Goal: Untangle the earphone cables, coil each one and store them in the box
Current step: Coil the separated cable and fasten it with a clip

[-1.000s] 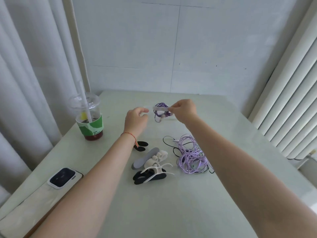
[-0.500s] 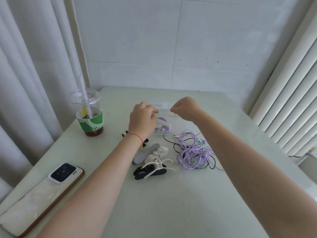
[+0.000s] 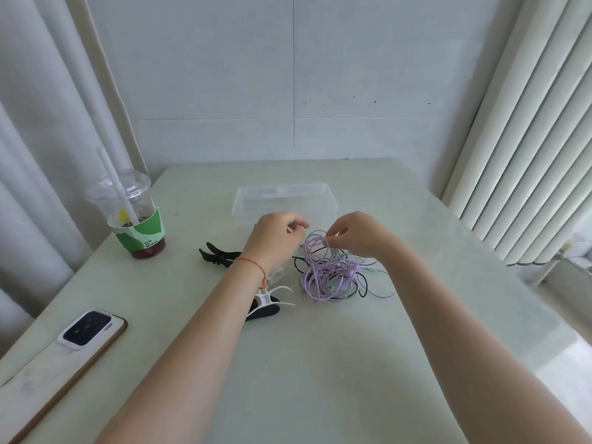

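Note:
A tangle of purple, black and green earphone cables point(image 3: 333, 274) lies on the table just right of centre. My right hand point(image 3: 358, 235) pinches purple loops at the top of the tangle and lifts them slightly. My left hand point(image 3: 275, 241) hovers at the tangle's left edge with its fingers curled; I cannot see whether they hold anything. Just behind both hands stands a clear plastic box point(image 3: 285, 189). My hands hide its front part, and no earphone shows in the visible part.
A black cable clip point(image 3: 217, 254) lies left of my left wrist, and a white and black clip point(image 3: 269, 302) shows beside my forearm. An iced drink cup point(image 3: 137, 219) stands at the left. Near the front left edge lies a phone point(image 3: 89, 328).
My right hand let go of the coiled purple earphone, which is no longer in view, and dropped to the tangle to pinch its loops. My left hand shifted right towards the tangle.

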Tool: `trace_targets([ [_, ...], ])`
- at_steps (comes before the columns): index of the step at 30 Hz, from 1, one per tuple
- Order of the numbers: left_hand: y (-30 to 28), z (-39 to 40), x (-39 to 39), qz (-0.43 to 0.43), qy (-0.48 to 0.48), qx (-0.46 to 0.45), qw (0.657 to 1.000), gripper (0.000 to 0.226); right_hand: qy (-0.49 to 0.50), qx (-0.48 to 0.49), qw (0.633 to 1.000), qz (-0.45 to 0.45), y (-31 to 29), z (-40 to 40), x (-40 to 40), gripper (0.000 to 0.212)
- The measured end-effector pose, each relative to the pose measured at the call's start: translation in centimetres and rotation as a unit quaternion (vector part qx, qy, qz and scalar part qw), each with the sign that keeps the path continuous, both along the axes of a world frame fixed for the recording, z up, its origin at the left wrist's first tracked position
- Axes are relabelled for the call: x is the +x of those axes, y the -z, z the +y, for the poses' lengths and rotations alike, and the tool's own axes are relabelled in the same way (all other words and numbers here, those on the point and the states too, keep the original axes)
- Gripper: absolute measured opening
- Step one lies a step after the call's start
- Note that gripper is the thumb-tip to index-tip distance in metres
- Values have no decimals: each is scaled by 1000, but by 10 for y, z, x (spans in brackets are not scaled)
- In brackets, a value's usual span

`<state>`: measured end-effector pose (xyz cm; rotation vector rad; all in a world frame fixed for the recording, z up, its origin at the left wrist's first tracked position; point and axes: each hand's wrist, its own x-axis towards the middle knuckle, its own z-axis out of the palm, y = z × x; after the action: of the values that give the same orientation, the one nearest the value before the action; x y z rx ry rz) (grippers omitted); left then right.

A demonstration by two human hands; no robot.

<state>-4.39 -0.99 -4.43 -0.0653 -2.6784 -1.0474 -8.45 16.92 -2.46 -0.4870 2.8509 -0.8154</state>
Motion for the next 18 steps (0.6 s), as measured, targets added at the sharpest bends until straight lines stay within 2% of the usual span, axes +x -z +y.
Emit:
trace_targets([
  [3, -3, 6, -6, -97, 43, -5, 994, 35, -5, -7, 1000, -1, -1, -3, -7, 4],
  [5, -4, 9, -9, -99, 53, 5, 994, 37, -17, -16, 1000, 12, -4, -7, -10, 4],
  [8, -5, 8, -12, -68, 29, 23, 997, 18, 0, -93, 995, 42, -11, -9, -12, 5],
  [10, -7, 3, -12, -33, 1, 89, 995, 5, -6, -127, 991, 40, -17, -8, -12, 4],
  [12, -10, -2, -10, -9, -12, 167, 986, 7, -30, -147, 989, 16, -20, -6, -11, 4],
  [15, -17, -8, -7, 0, -26, 248, 969, 4, -52, -106, 993, 4, -23, 0, -9, 9],
  [18, -20, -17, -5, -17, -33, 290, 956, 3, -32, -96, 995, 12, -23, 4, -11, 12],
])
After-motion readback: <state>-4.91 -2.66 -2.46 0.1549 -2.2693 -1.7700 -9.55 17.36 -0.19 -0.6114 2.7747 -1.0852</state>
